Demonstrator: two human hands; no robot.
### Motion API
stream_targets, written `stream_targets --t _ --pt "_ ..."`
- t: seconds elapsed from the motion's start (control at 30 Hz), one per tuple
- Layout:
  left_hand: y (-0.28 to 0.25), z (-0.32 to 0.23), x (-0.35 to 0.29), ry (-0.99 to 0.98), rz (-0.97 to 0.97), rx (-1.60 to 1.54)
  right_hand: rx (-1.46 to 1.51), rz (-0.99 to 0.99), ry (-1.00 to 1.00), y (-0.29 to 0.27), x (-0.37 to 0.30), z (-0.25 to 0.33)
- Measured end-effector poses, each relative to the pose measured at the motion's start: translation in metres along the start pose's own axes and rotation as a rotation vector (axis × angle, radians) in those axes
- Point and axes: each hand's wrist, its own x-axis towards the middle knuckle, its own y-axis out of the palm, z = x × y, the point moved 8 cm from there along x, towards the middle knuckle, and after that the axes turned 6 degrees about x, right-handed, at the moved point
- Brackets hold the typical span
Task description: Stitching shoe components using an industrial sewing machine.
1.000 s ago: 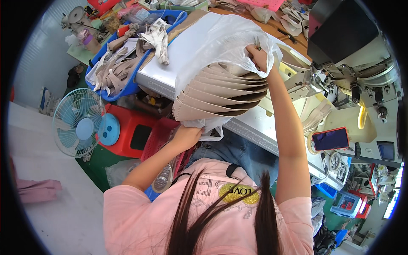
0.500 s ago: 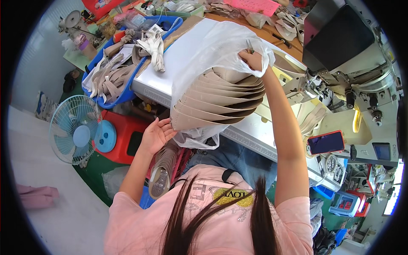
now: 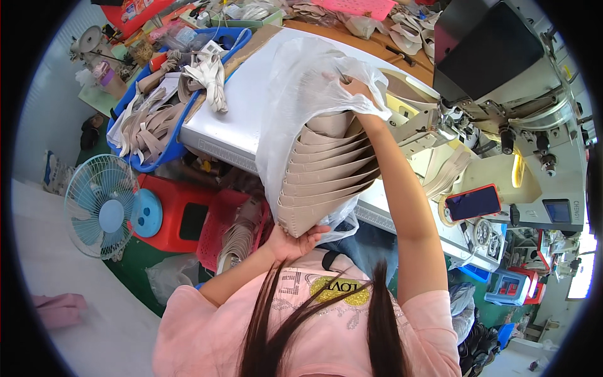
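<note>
A stack of nested, curved beige pieces [image 3: 326,191], with stitch-like marks along their edges, hangs tilted over the table's front edge. A thin clear plastic bag [image 3: 279,107] wraps its far and left sides. My left hand [image 3: 292,242] cups the stack's lower corner from below, fingers bent against it. At the top of the stack, my right hand [image 3: 361,93] reaches into the bag, its fingers curled and partly veiled by plastic. A small pointed metal tool [image 3: 344,79] sticks out from those fingers; its kind is hard to make out.
A white table [image 3: 242,122] with a ruler edge lies under the bag. On its left stands a blue basket [image 3: 168,146] of beige strips. A sewing machine [image 3: 502,75] and a phone [image 3: 472,203] are at right. Below left are a fan [image 3: 112,213], red stool [image 3: 173,210] and pink basket [image 3: 217,220].
My left hand has moved right and nearer, from beside the stack to under its corner. The stack has tipped more upright, its lower corner closer to me. My right hand has shifted slightly left.
</note>
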Motion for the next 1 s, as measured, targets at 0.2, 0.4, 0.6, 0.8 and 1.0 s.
stream_targets --t 0.2,0.4,0.6,0.8,1.0 --pt "0.020 0.005 0.031 -0.009 0.104 0.946 -0.013 0.366 0.299 0.024 0.002 -0.026" --pt "0.077 0.008 0.062 -0.108 0.508 0.217 -0.118 0.210 0.197 0.023 0.009 -0.009" --pt "0.139 -0.059 0.045 0.280 0.272 0.794 0.342 0.026 0.081 -0.022 0.051 0.045" --pt "0.228 -0.144 -0.030 0.899 -0.561 1.837 1.317 -0.046 0.230 0.009 0.069 -0.012" --pt "0.201 -0.163 -0.037 1.748 -0.607 2.818 0.765 0.095 0.167 0.093 0.049 -0.136"
